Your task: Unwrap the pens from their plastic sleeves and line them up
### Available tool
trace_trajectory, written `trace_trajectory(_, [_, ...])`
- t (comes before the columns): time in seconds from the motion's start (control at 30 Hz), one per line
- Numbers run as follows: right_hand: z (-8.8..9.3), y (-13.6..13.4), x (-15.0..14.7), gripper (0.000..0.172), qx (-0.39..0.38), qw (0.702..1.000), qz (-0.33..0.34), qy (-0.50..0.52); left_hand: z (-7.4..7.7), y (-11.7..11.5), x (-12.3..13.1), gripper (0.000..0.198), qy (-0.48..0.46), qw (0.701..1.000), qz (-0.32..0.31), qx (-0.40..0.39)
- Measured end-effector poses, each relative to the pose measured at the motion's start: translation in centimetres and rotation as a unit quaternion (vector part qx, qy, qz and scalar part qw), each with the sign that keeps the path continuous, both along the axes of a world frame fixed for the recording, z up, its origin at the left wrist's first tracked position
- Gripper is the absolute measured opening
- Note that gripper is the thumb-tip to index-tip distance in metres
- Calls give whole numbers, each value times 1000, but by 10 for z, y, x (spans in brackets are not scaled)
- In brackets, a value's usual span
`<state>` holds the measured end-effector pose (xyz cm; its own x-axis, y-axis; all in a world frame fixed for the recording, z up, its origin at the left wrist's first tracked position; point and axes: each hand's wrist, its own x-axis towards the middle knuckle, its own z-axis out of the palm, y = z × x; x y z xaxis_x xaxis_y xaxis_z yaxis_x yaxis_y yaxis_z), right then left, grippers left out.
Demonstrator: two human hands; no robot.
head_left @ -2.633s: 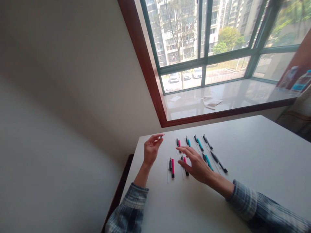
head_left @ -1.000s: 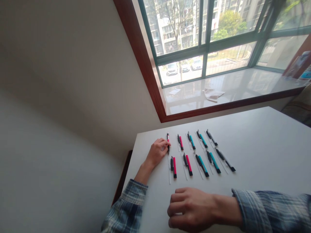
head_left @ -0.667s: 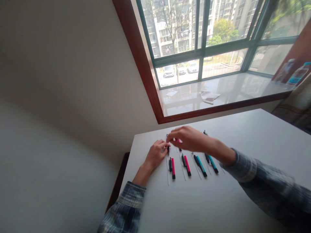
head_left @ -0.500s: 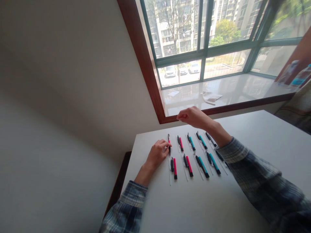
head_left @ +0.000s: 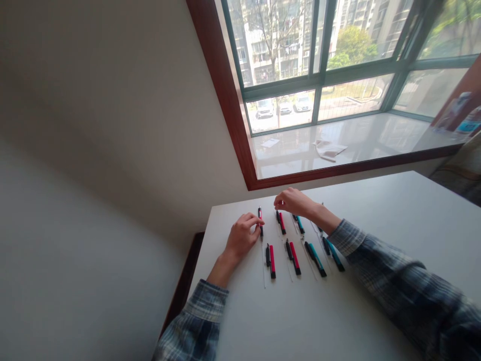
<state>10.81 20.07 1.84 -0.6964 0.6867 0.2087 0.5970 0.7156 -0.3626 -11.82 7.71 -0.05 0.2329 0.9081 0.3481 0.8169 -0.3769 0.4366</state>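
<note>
My left hand (head_left: 243, 233) rests on the white table with thumb and index finger closed at a red and black pen (head_left: 260, 229), which lies lengthwise at the row's left end. My right hand (head_left: 295, 201) hovers over the back row with its fingertips pinched together. They are just above the black pen part (head_left: 278, 216) beside a red barrel (head_left: 282, 223); whatever sits between them is too small to make out. Closer to me lie more pen parts: red barrels (head_left: 295, 258), teal barrels (head_left: 317, 259), black pieces (head_left: 267, 255) and thin white refills (head_left: 263, 268).
The table (head_left: 270, 321) meets a wall on the left. Behind it, a brown window frame (head_left: 300, 177) borders a sill with crumpled paper (head_left: 328, 149) and plastic bottles (head_left: 468, 123) at the right. My right forearm covers some parts at the rows' right end.
My right hand has come down from above the table's back edge to the back row's parts. My left hand stays at the pen, almost unmoved. The view has shifted slightly.
</note>
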Motion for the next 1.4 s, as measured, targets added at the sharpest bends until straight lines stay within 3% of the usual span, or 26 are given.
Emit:
trace_trajectory(0.4, [-3,-5,-4,16,3,1000,-19,-11,-3,-2,7,13,-7,1000,0,10])
trace_trajectory(0.5, [6,-1,1,18,8,1000,-28,-5,0,9,5,13,-2,1000,-8,10])
trace_trajectory(0.67, [37,1,17,16,35,997,-52,55,7,42,15,28,50,999,-18,-1])
trace_trajectory(0.83, [59,-2,33,19,38,994,-48,89,0,64,30,30,124,992,-11,-18])
trace_trajectory(1.13, [75,-4,54,19,45,991,-45,119,-6,58,38,26,149,988,-9,-43])
trace_trajectory(1.4, [83,-9,59,20,50,990,-53,123,-12,59,38,23,98,994,-6,-48])
